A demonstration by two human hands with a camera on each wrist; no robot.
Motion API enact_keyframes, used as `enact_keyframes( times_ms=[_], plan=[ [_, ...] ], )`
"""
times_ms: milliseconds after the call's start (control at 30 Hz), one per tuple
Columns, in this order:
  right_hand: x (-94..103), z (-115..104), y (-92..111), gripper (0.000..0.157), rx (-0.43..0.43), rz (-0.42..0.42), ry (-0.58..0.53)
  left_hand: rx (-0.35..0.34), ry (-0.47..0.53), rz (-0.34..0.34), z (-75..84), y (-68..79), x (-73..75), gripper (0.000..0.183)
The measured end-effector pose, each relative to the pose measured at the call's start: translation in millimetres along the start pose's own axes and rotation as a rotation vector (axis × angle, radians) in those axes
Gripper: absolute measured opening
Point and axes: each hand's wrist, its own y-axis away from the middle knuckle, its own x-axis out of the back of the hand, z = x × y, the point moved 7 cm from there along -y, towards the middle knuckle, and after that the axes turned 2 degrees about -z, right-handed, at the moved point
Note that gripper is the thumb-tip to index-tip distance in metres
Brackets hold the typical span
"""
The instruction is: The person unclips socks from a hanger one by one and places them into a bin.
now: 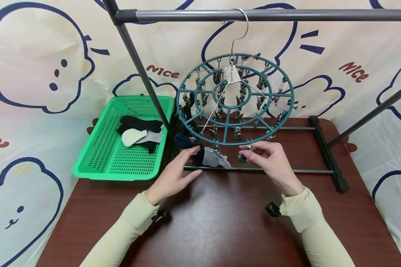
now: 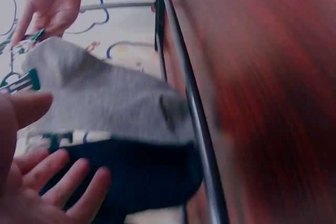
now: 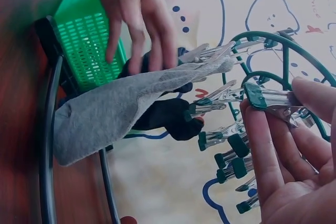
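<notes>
A green round clip hanger hangs by its metal hook, with many metal clips under its rings. My right hand pinches one green-tipped clip between thumb and fingers at the hanger's front edge. From a neighbouring clip hangs a grey sock, its lower end near the rack's front bar. Left of it hangs a dark navy sock. My left hand is beside the navy sock, fingers loosely extended and holding nothing. More dark cloth hangs at the hanger's left side.
A green plastic basket stands on the left with black, white and grey socks inside. The dark metal rack has a top bar and low base bars on the brown table. A patterned cloth hangs behind.
</notes>
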Motion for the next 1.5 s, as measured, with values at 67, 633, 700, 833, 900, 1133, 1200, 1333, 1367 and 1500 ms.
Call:
enact_keyframes(
  times_ms=[67, 633, 700, 833, 900, 1133, 1200, 1333, 1367, 1500],
  plan=[
    [-0.9, 0.7, -0.1, 0.026, -0.003, -0.002, -0.004, 0.030, 0.083, -0.016, -3.2, -11.7, -11.1, 0.068],
    [6.4, -0.2, -2.3, 0.028, -0.017, 0.027, 0.038, -0.006, 0.322, -0.107, 34.3, -14.5, -41.3, 0.017],
    [7.8, 1.0, -3.2, 0.031, -0.029, 0.037, 0.062, -0.015, 0.325, -0.113, 37.4, -12.7, -42.4, 0.018],
    [9.9, 2.3, -4.0, 0.035, -0.035, 0.052, 0.096, -0.062, 0.308, -0.110, 43.8, -11.3, -44.4, 0.020],
    [10.6, 2.4, -3.3, 0.036, -0.032, 0.055, 0.111, -0.084, 0.296, -0.111, 47.6, -11.3, -45.2, 0.020],
    [12.0, 3.1, 4.0, 0.038, -0.045, 0.040, 0.201, -0.123, 0.253, -0.119, 59.4, -12.8, -47.1, 0.018],
    [11.9, 3.8, 7.5, 0.036, -0.058, 0.025, 0.242, -0.127, 0.242, -0.118, 61.4, -12.6, -47.4, 0.015],
    [9.4, 4.8, 16.0, 0.030, -0.071, -0.041, 0.391, -0.132, 0.223, -0.120, 63.8, -11.9, -48.8, 0.012],
    [8.5, 4.8, 17.9, 0.029, -0.066, -0.061, 0.436, -0.130, 0.222, -0.123, 63.9, -12.0, -49.5, 0.012],
    [2.3, 4.3, 22.2, 0.023, -0.014, -0.119, 0.519, -0.135, 0.215, -0.117, 64.6, -11.8, -50.6, 0.011]
  ],
)
